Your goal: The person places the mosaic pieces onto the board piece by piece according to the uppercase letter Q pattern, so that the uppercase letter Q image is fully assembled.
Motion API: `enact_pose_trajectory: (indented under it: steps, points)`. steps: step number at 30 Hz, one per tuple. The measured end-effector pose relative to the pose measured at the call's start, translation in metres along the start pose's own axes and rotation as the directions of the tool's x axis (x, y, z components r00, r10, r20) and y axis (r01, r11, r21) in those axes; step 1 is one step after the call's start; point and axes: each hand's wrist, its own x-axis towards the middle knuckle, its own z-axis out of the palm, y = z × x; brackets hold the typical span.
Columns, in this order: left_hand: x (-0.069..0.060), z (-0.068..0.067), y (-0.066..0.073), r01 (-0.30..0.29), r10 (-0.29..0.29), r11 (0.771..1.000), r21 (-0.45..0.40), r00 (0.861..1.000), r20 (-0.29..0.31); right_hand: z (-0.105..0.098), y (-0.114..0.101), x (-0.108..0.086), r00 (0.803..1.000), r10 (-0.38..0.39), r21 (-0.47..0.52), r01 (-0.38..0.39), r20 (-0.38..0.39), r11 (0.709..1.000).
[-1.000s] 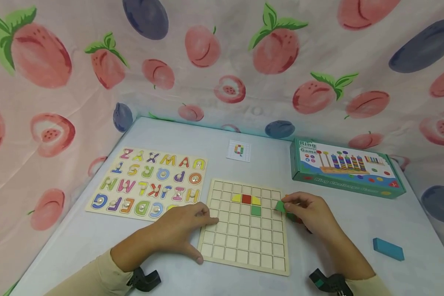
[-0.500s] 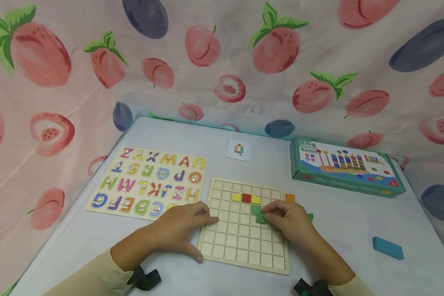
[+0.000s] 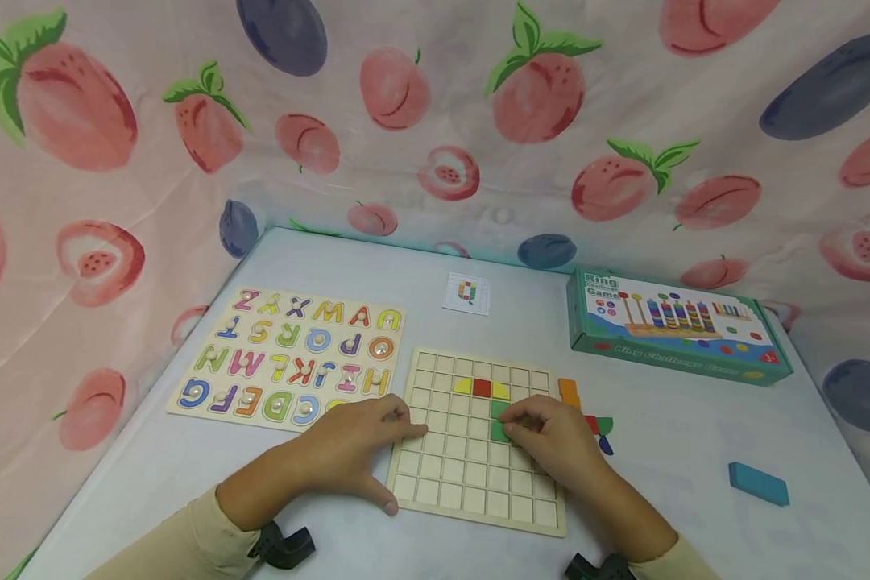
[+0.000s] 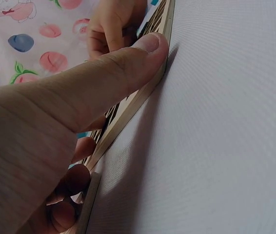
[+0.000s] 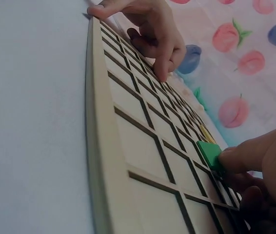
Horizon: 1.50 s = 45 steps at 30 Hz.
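Observation:
The wooden grid board [image 3: 449, 491] lies on the table. In its upper part sit two yellow pieces, with a red square [image 3: 482, 388] between them and a green square [image 3: 498, 410] below the right one. My right hand [image 3: 558, 439] pinches a second green square [image 3: 499, 432] just below the first; in the right wrist view this green piece [image 5: 209, 154] looks slightly tilted over the grid. My left hand [image 3: 351, 447] rests at the board's left edge, index fingertip on the grid and thumb at the lower left corner, fingers spread.
An alphabet puzzle board [image 3: 261, 342] lies left, a small pattern card [image 3: 467, 294] behind the grid. At the right are a green game box [image 3: 681, 362], a blue block [image 3: 759, 483], orange pieces [image 3: 569, 392], and red, green [image 3: 605, 425] and blue pieces.
My right hand has carried the green square from the board's right edge leftward to a cell below the other green square. The left hand has stayed put.

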Motion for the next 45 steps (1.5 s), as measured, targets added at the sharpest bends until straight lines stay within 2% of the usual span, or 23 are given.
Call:
enact_pose_trajectory:
  steps: [8,14,16,19,23,26,28,32,35,45]
  points:
    - [0.000,0.000,0.000,0.007,-0.007,1.000,-0.006,1.000,0.000,0.002,0.002,-0.001,0.997,-0.075,-0.079,0.074,-0.010,0.994]
    - [-0.001,0.000,0.000,0.003,-0.003,1.000,-0.006,1.000,-0.001,-0.004,0.006,-0.003,0.993,-0.112,-0.001,0.112,-0.024,0.994]
    - [0.000,0.000,0.000,-0.001,0.001,1.000,-0.010,1.000,-0.003,-0.010,0.008,-0.002,0.994,-0.097,0.033,0.099,-0.045,0.995]
    - [0.000,0.000,0.000,-0.003,0.003,1.000,-0.014,1.000,-0.005,-0.024,0.015,0.003,0.993,-0.066,0.030,0.070,-0.094,0.997]
    - [0.000,0.000,0.000,-0.002,0.002,1.000,-0.009,1.000,-0.005,-0.048,0.029,0.014,0.991,0.018,0.008,-0.017,-0.133,1.000]
    - [0.000,0.000,0.000,0.000,0.000,1.000,-0.009,1.000,-0.002,-0.065,0.041,0.022,0.990,0.080,-0.029,-0.084,-0.118,0.996]
    - [0.000,-0.001,0.000,0.001,-0.001,1.000,-0.010,1.000,0.000,-0.072,0.047,0.026,0.991,0.096,-0.073,-0.103,-0.095,0.992]
    - [0.000,0.000,0.001,0.001,-0.001,1.000,-0.013,1.000,0.003,-0.075,0.056,0.029,0.995,0.096,-0.170,-0.101,-0.039,0.980]
    - [0.000,0.000,0.001,0.000,0.000,1.000,-0.011,1.000,0.001,-0.074,0.059,0.030,0.996,0.078,-0.206,-0.083,-0.031,0.975]
    - [-0.001,-0.001,0.002,0.000,0.000,1.000,-0.013,1.000,0.000,-0.074,0.057,0.035,0.993,0.110,-0.153,-0.115,-0.046,0.981]
